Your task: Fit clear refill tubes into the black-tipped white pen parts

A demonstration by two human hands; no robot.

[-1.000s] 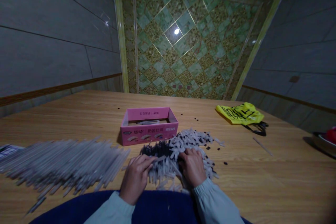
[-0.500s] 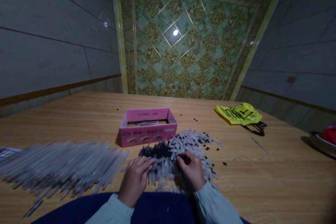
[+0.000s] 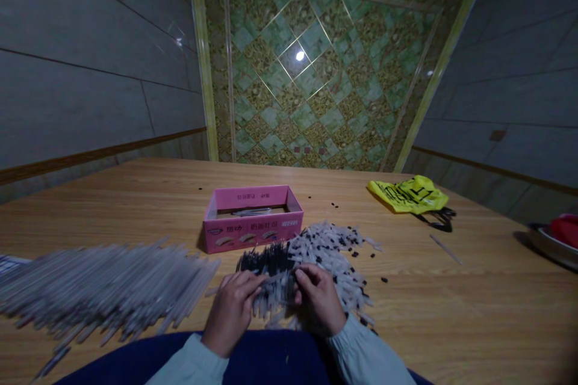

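Note:
My left hand (image 3: 233,307) is closed in a pinch on a short, translucent plastic tube (image 3: 274,278) that points to the right. Close to the tube's far end, the thumb and fingers of my right hand (image 3: 317,296) are pinched together; what they hold is too small to make out. Beneath and between both hands lies a row of thin black-tipped sticks (image 3: 270,257) with pale lower ends. To the right spreads a heap of small translucent caps and black bits (image 3: 332,245). Left of my left hand is a wide pile of long clear tubes (image 3: 112,286).
A pink open box (image 3: 253,233) with a few clear tubes inside stands behind the sticks. On the wooden table (image 3: 451,313) also lie a yellow bag (image 3: 409,194) with black straps, a single tube (image 3: 445,249) and stray black bits. A dish with something red (image 3: 564,231) sits far right.
My right hand has moved left, bringing its pinched fingertips close to the end of the tube. My left hand keeps its hold, almost still.

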